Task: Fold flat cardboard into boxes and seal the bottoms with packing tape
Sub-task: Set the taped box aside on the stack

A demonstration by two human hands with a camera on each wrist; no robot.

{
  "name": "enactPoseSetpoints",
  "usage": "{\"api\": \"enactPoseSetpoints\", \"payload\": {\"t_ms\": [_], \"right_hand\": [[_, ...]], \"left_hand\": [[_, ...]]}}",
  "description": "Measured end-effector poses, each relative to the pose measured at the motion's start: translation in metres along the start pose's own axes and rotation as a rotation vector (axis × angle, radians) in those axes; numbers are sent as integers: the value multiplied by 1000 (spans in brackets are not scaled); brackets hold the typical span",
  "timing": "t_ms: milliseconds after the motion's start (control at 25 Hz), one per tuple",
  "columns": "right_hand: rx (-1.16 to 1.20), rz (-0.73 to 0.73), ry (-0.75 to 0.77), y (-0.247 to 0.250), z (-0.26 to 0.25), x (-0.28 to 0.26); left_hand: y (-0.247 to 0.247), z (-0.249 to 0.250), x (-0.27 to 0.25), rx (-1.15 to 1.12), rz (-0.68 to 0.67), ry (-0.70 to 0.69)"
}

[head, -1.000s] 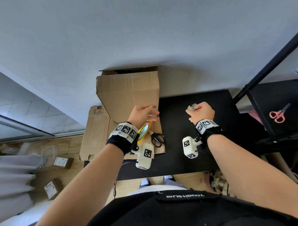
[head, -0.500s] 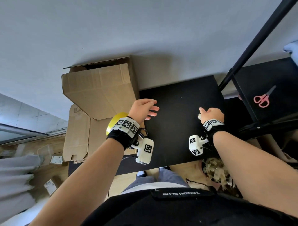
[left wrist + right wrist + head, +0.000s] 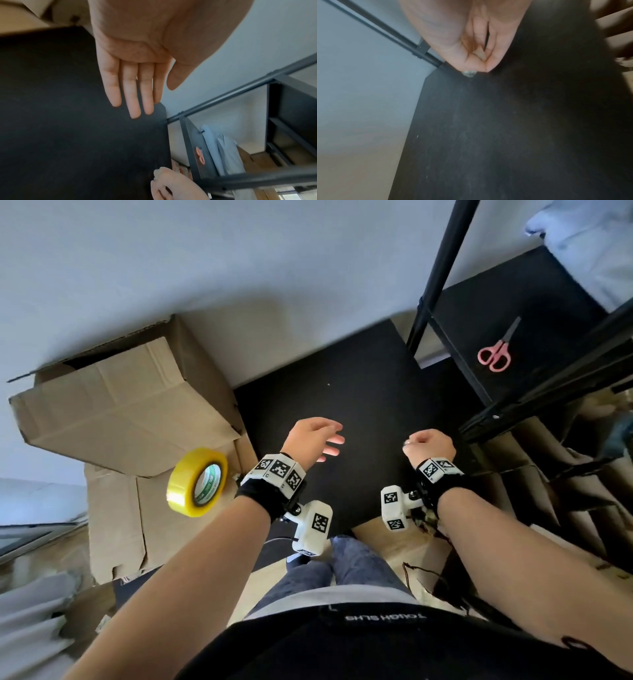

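Overhead, both hands above a black table.
Left hand flat, holding nothing; right hand pinches a tape scrap; tape roll at nine o'clock, label unreadable; waistband reads "TOUGH SLHS".

A home room used as a makeshift packing corner. Beyond the hands a small black tabletop stands against a plain wall. Left of them lie boxes and tape. Right of them a black shelf holds pink scissors and blue cloth. Wood flooring shows below.
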State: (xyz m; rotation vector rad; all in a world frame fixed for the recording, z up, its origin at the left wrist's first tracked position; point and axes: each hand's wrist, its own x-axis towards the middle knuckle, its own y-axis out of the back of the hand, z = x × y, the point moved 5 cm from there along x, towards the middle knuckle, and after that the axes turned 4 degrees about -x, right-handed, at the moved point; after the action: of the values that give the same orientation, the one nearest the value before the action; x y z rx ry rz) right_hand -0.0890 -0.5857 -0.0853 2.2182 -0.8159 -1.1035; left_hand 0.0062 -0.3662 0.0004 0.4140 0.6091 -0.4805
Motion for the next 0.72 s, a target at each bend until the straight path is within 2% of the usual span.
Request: {"api": "enactPoseSetpoints", "payload": {"t_ms": [120,200,360,520,720], "right_hand": [[176,90,-112,21,39,-1],[284,217,-202,44,65,-4],[278,363,-269,78,107,-14],[200,336,-353,93,140,-18],[131,288,-395,98,154,-19]], "left_hand": [[-37,7,7,74,-112,-13],[-63,10,10,127,-182,-21],[-117,14,9,221,-319,-18],[-160,20,3,293,-430,-43],[-175,20,2,328,-453,-45]]}}
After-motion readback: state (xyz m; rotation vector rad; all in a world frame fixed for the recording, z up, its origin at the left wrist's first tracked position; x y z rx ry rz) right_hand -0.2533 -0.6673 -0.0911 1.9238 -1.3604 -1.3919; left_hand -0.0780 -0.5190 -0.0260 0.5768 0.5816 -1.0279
